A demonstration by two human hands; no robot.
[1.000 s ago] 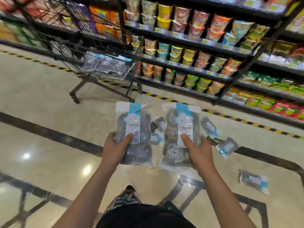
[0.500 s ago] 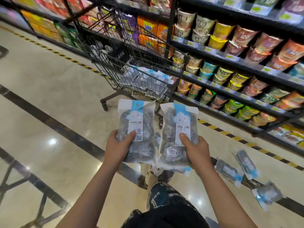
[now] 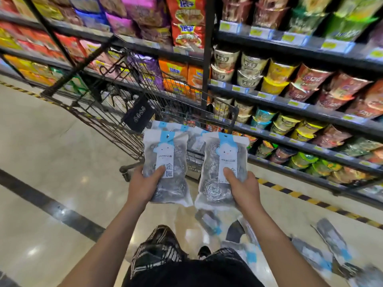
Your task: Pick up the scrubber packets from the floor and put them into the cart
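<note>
My left hand [image 3: 143, 185] grips one scrubber packet [image 3: 165, 154], a clear bag of steel scourers with a white and blue label. My right hand [image 3: 244, 189] grips a second scrubber packet [image 3: 224, 160] of the same kind. Both packets are held upright, side by side, just in front of the near end of the black wire cart [image 3: 116, 112]. Several packets lie inside the cart [image 3: 178, 126], partly hidden behind the two I hold. More packets lie on the floor at lower right [image 3: 333, 239] and near my feet [image 3: 209, 221].
Store shelves [image 3: 290, 104] full of noodle cups and snack bags run along the right and behind the cart. A yellow-black strip [image 3: 300, 195] marks the floor edge under them. Glossy tiled floor [image 3: 51, 162] stretches to the left. My legs and shoe show below.
I have come closer to the cart; it now looms large right behind the two packets. Both hands keep their grip, and the floor packets have dropped to the lower right.
</note>
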